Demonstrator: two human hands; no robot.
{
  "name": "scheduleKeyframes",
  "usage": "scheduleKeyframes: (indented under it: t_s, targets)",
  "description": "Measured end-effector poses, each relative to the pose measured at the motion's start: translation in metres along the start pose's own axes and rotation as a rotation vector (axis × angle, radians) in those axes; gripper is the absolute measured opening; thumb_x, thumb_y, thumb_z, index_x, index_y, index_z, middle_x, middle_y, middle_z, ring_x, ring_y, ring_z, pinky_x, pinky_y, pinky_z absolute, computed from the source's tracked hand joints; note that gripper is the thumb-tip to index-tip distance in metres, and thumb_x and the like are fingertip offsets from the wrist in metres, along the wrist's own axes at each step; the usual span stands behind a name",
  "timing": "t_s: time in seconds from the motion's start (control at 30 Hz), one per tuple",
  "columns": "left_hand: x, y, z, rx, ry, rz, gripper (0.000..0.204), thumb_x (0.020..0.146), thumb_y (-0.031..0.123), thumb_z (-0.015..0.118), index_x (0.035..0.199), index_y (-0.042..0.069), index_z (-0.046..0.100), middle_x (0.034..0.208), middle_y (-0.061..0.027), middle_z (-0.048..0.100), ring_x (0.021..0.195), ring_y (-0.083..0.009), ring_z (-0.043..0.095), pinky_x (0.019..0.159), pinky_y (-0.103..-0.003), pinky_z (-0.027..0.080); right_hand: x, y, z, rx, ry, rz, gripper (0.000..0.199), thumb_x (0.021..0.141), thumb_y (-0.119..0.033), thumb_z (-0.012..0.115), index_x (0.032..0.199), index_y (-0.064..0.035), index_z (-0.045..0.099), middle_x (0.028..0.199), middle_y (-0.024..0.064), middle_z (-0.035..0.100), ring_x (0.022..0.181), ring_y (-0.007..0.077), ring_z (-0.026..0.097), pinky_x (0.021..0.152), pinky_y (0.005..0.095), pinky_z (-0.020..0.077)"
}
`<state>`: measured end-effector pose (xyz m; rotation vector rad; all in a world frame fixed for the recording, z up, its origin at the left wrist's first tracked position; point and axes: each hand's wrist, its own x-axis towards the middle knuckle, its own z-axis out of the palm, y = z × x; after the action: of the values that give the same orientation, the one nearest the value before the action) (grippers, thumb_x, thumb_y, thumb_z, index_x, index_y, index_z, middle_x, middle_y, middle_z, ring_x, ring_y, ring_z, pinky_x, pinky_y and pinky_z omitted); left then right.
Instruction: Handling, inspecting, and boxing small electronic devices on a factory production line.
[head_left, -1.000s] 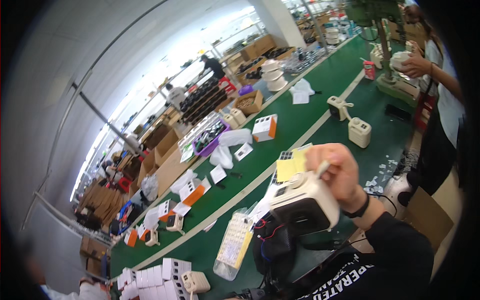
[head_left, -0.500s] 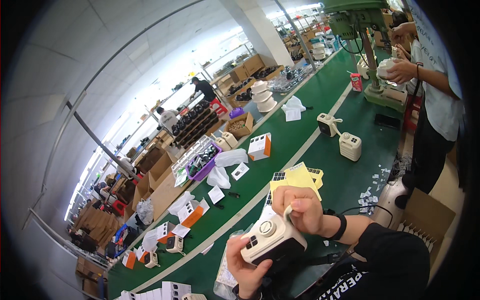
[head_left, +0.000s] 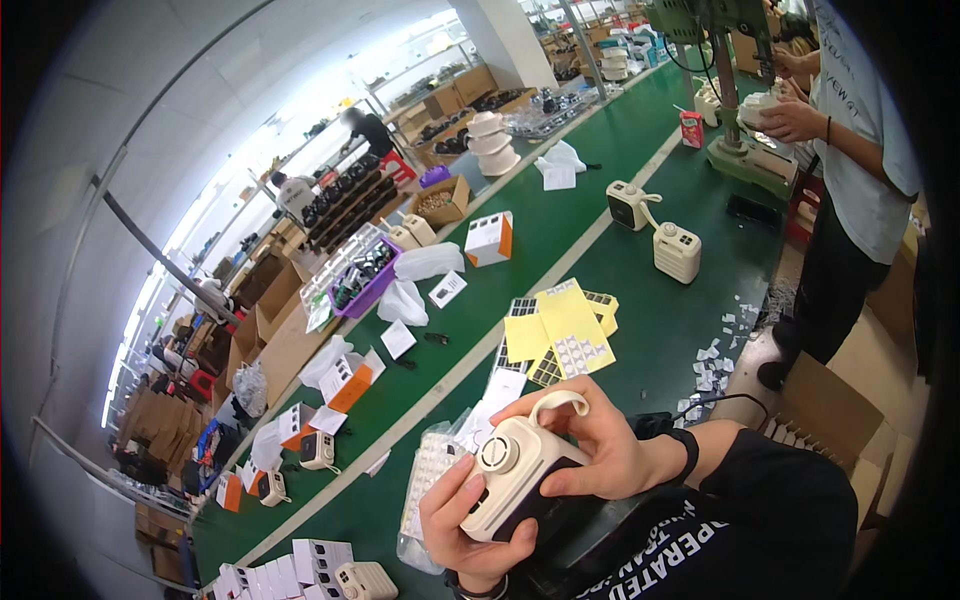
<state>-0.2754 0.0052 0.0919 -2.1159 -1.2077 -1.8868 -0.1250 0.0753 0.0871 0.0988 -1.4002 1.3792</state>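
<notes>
I hold a cream boxy device (head_left: 515,470) with a round dial and a curved handle close to my chest, above the green bench (head_left: 640,330). My left hand (head_left: 470,525) grips its lower end from below. My right hand (head_left: 590,445) wraps its upper side, fingers by the handle. Just beyond it lie yellow sticker sheets (head_left: 560,325) and a clear bag of small white parts (head_left: 430,480).
Two more cream devices (head_left: 677,250) stand farther along the bench, with white-and-orange boxes (head_left: 488,238), a purple tray (head_left: 360,280) and loose plastic bags. A person (head_left: 850,170) works at a green machine (head_left: 740,90) on the right. Cardboard boxes (head_left: 830,410) sit on the floor.
The device has come down from in front of the sticker sheets to close by my chest. My left hand has taken its lower end, so both hands hold it now.
</notes>
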Motion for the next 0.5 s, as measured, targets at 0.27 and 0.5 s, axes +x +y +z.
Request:
scheduleKeyframes:
  t_s: [0.27, 0.5]
  targets:
    - [0.000, 0.009, 0.018, -0.274, 0.169, -0.488, 0.056, 0.073, 0.035, 0.066, 0.107, -0.006, 0.050, 0.103, -0.0150, 0.055, 0.094, -0.0225, 0.055, 0.086, -0.034, 0.042, -0.001, -0.010, -0.007, 0.114, 0.104, 0.281, 0.049, 0.089, -0.022, 0.053, 0.124, -0.0001, 0.026, 0.119, 0.0117, 0.042, 0.110, 0.0164, 0.045, 0.092, 0.0301, 0.0372]
    - [0.005, 0.004, 0.013, -0.613, 0.258, -0.883, 0.051, 0.080, 0.032, 0.057, 0.111, -0.006, 0.044, 0.101, -0.0138, 0.054, 0.091, -0.0188, 0.056, 0.080, -0.029, 0.045, -0.007, -0.017, -0.021, 0.189, -0.071, 0.455, 0.061, 0.092, -0.034, 0.043, 0.136, -0.0009, 0.018, 0.137, 0.0138, 0.029, 0.126, 0.0213, 0.030, 0.102, 0.0332, 0.0262]
